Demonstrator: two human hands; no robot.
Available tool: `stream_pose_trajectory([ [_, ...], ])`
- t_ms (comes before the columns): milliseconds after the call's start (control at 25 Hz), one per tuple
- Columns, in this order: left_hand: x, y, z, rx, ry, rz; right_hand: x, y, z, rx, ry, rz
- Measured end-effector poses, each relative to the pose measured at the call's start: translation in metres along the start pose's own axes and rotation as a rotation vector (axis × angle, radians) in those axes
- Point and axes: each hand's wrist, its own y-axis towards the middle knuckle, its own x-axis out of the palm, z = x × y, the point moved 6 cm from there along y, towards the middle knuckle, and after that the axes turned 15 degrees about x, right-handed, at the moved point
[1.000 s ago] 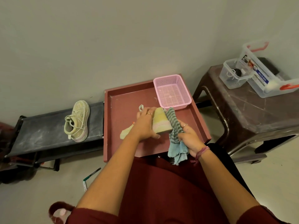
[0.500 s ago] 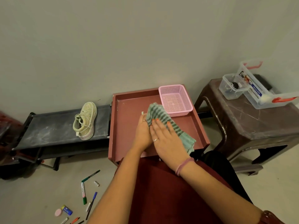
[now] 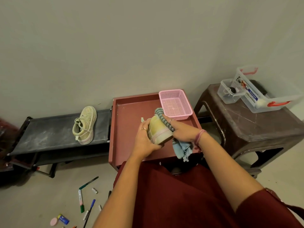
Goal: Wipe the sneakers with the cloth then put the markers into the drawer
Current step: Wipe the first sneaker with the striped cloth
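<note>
My left hand (image 3: 144, 137) grips a pale yellow sneaker (image 3: 158, 130) from its left side, over the red tray-like drawer (image 3: 128, 129). The sneaker's heel and sole face me. My right hand (image 3: 182, 131) presses a striped blue-green cloth (image 3: 182, 148) against the sneaker's right side; the cloth's tail hangs over the drawer's front edge. A second pale sneaker (image 3: 85, 125) lies on the black low rack (image 3: 49, 134) to the left. Several markers lie on the floor at lower left, among them a green-capped white marker (image 3: 81, 201), a dark green pen (image 3: 88, 182) and a blue pen (image 3: 91, 206).
A pink mesh basket (image 3: 175, 104) sits in the drawer's back right corner. A brown plastic stool (image 3: 246, 127) to the right carries clear plastic boxes (image 3: 263, 96). A blue battery (image 3: 63, 219) and a pink round lid (image 3: 54, 221) lie near the markers. A plain wall stands behind.
My right hand slid with the cloth from on top of the sneaker to its right side, so the sneaker's heel shows again. The view tilted down, showing more floor and markers.
</note>
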Motion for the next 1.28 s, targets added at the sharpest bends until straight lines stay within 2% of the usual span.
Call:
stream_pose_trajectory([
  [80, -0.001, -0.001, 0.001, 0.000, 0.000, -0.015, -0.002, -0.005, -0.005, 0.002, -0.010, -0.024],
  [120, -0.001, -0.001, 0.000, -0.010, -0.002, -0.018, 0.004, -0.008, -0.010, -0.010, -0.122, 0.027],
  [280, -0.001, -0.001, -0.001, -0.047, -0.087, 0.032, 0.051, -0.029, -0.038, -0.083, -0.804, 0.500],
  [360, -0.001, -0.002, -0.002, -0.068, -0.133, 0.044, 0.052, -0.027, -0.037, -0.103, -0.866, 0.515],
  [440, -0.004, -0.001, -0.001, -0.047, -0.100, 0.037, 0.032, -0.018, -0.034, -0.158, -0.681, 0.336],
  [560, -0.006, -0.001, -0.004, -0.027, -0.056, 0.017, 0.008, -0.009, -0.031, -0.165, -0.273, 0.038],
  [720, -0.008, -0.006, -0.004, -0.010, -0.036, -0.035, 0.003, -0.003, -0.018, -0.058, 0.136, 0.017],
  [880, -0.009, -0.013, -0.005, -0.013, -0.037, -0.074, 0.004, 0.006, 0.013, 0.105, 0.817, -0.042],
  [960, -0.008, -0.014, -0.004, -0.008, -0.031, -0.096, 0.003, 0.009, 0.019, 0.174, 0.932, -0.009],
  [1040, -0.005, -0.014, -0.002, 0.006, -0.029, -0.111, -0.003, 0.010, 0.010, 0.179, 0.806, 0.025],
  [1160, -0.005, -0.011, -0.001, 0.005, -0.015, -0.091, -0.002, 0.002, -0.029, 0.031, 0.303, 0.088],
  [1280, -0.004, -0.012, -0.008, -0.025, -0.045, -0.068, 0.016, -0.006, -0.037, -0.102, -0.112, 0.287],
])
